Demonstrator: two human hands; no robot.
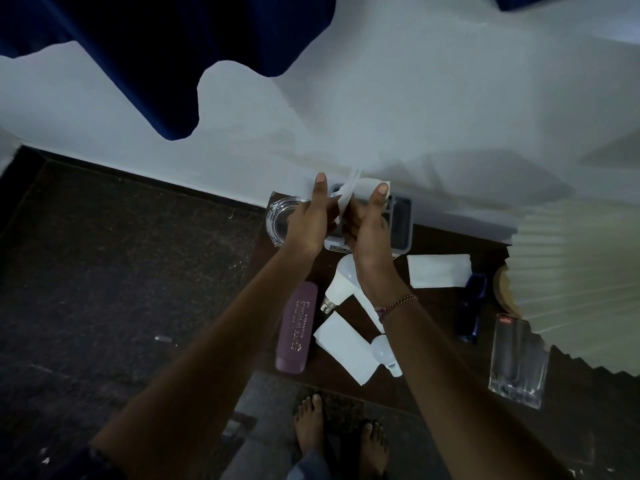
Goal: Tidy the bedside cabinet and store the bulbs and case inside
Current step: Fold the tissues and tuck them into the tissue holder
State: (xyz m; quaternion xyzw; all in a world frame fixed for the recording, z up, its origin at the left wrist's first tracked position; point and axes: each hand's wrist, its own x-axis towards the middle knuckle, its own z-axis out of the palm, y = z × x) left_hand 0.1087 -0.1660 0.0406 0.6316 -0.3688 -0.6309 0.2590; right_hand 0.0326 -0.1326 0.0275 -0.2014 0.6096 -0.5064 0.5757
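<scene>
**Paper in both hands, bulbs waiting below**

Head view: left hand (308, 216) and right hand (367, 230) pinch a white paper (346, 199) between closed fingers. Lowering carelessly, a wrist might nudge the large bulb (341, 284) rolling. The small bulb (384, 353) and maroon case (296, 329) lie on the table (440, 306), nearer the body than the fingers.

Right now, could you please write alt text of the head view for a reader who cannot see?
Both hands, left hand and right hand, hold a white paper above a dark cabinet top. Below them lie two white bulbs, large bulb and small bulb, and a purple case.
</scene>
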